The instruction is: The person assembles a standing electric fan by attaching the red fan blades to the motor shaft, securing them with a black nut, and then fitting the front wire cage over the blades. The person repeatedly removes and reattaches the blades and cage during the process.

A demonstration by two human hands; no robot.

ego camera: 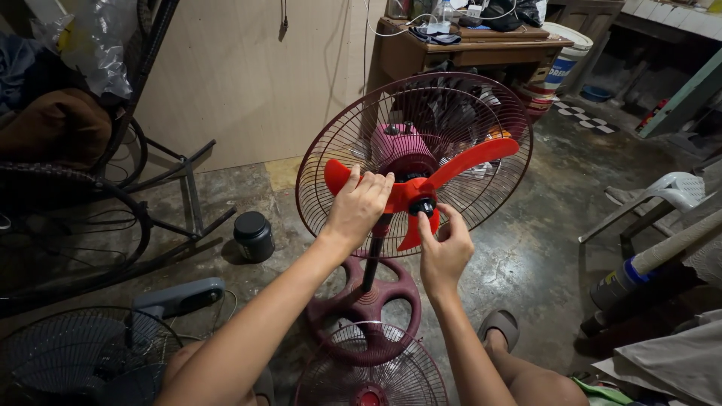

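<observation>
Right hand (444, 252) fingertips pinch the small black plastic hub cap (423, 206) at the red three-blade plastic propeller (412, 189) centre; left hand (359, 204) wraps the 9 o'clock blade. Dark red wire rear grille (459, 113) sits behind, round maroon base (366, 304) at 6 o'clock.

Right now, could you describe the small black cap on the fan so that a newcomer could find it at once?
Start at the maroon wire fan guard standing mid-floor. At its centre sits the red blade, steadied by the left hand. The black cap sits on the blade's hub, touched by the right hand: the only black part among red ones.
</observation>
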